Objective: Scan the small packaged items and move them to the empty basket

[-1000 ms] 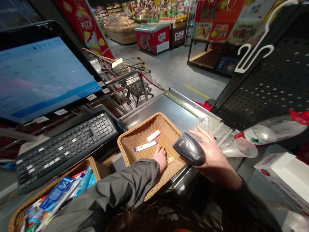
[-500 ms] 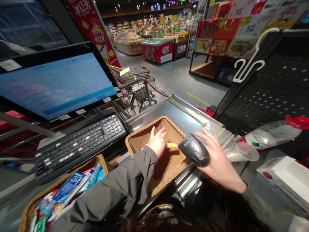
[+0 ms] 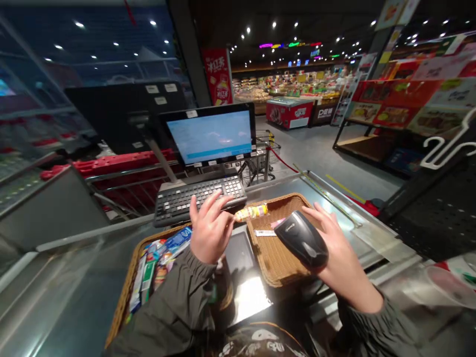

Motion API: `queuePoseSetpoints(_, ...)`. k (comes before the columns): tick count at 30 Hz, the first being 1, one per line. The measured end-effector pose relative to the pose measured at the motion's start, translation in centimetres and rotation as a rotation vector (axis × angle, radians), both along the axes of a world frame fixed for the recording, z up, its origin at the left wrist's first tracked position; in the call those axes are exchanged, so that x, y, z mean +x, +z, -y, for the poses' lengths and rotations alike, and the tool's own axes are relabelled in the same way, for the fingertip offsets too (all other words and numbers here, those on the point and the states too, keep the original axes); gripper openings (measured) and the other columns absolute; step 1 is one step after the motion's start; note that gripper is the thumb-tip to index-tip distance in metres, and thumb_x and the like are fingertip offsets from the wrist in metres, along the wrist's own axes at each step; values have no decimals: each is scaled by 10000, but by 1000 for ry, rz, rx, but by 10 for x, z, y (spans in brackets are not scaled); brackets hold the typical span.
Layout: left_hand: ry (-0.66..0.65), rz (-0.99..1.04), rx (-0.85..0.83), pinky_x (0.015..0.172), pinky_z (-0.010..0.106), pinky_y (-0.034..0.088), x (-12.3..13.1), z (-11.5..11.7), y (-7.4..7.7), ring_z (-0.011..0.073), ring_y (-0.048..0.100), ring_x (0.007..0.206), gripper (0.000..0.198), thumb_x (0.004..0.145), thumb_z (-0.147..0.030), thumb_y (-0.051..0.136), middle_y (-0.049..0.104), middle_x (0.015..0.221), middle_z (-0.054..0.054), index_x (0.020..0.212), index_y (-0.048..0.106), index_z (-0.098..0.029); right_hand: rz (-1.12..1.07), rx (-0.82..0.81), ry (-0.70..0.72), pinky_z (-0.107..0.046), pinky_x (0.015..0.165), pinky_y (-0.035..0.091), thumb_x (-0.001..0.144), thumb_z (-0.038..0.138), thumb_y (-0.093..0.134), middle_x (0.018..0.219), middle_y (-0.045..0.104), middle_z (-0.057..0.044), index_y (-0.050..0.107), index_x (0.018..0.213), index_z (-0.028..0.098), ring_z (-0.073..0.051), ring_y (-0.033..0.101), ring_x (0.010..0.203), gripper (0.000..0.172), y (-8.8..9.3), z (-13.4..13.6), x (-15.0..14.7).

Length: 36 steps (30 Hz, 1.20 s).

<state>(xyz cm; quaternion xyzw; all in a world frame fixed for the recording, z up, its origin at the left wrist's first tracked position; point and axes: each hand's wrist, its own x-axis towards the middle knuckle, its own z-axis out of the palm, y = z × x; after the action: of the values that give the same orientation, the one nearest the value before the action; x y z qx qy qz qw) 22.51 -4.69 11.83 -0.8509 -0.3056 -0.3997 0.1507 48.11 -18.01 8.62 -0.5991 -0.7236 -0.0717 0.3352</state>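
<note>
- Up front, the left hand (image 3: pixel 210 228) pinches a small yellow candy stick (image 3: pixel 252 212) at its near end between thumb and fingertips, with the other fingers fanned out above.
- Its long axis runs nearly level across the view, from the fingertips on the left to its free end on the right, which tilts slightly upward and points toward the scanner.
- The stick hangs in the air over the near left rim of the small wicker basket (image 3: pixel 277 258), just in front of the keyboard.
- The right hand (image 3: pixel 336 248) is wrapped around a black handheld scanner (image 3: pixel 302 238), with the fingers spread behind it; the scanner's head faces left and down toward the stick, close to it but not touching.
- Inside the small basket lie a flat white packet (image 3: pixel 265 232) and a pink packet (image 3: pixel 278 223), both under the scanner's nose.
- Left of it sits a larger wicker basket (image 3: pixel 126 292) full of coloured packets, partly covered by the grey sleeve of the left arm.
- Between the baskets a dark glass plate (image 3: pixel 240 253) is set into the steel counter (image 3: pixel 334 218).
- Behind the hands stand a black keyboard (image 3: pixel 193 196) and a lit blue screen (image 3: pixel 211 136).
- Farther off, a shop aisle with shelves and a red chest freezer (image 3: pixel 288 111) shows.
</note>
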Motion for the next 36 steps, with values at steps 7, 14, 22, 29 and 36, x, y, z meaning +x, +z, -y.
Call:
queuePoseSetpoints(7, 145, 70, 144, 1189, 552, 90, -96, 34, -12, 248, 513, 1283, 89, 834, -148, 638, 706, 1180, 50, 769, 631, -209, 52, -39, 254, -704, 1112, 208, 812, 195, 547, 1444, 424, -153, 567, 1231, 210, -360, 231, 1446, 420, 13, -14, -80)
queuePoseSetpoints(14, 274, 84, 81, 1188, 570, 35, -162, 52, -26, 276, 458, 1341, 111, 846, -179, 610, 664, 1265, 76, 745, 649, -202, 87, -99, 336, -701, 1116, 199, 817, 252, 574, 1455, 417, -152, 592, 1206, 214, -363, 226, 1448, 391, 16, -18, -130)
queuePoseSetpoints(22, 333, 55, 21, 1182, 589, 37, -194, 55, -42, 295, 502, 1307, 154, 865, -198, 581, 661, 1270, 75, 725, 645, -200, 130, -188, 387, -704, 1115, 198, 820, 270, 581, 1451, 423, -151, 585, 1228, 222, -366, 224, 1450, 411, 7, -23, -163)
queuePoseSetpoints(29, 332, 37, -22, 1172, 598, 53, -205, 50, -48, 291, 501, 1307, 145, 864, -175, 574, 660, 1273, 63, 734, 633, -202, 138, -180, 380, -690, 1125, 200, 801, 221, 582, 1426, 446, -152, 598, 1204, 210, -365, 243, 1443, 403, 6, -26, -175)
queuePoseSetpoints(36, 344, 50, -29, 1170, 590, 58, -206, 50, -48, 287, 509, 1300, 156, 874, -176, 573, 667, 1259, 73, 731, 630, -200, 129, -210, 397, -690, 1119, 212, 808, 249, 584, 1414, 464, -152, 605, 1210, 216, -373, 272, 1430, 403, 6, -25, -178)
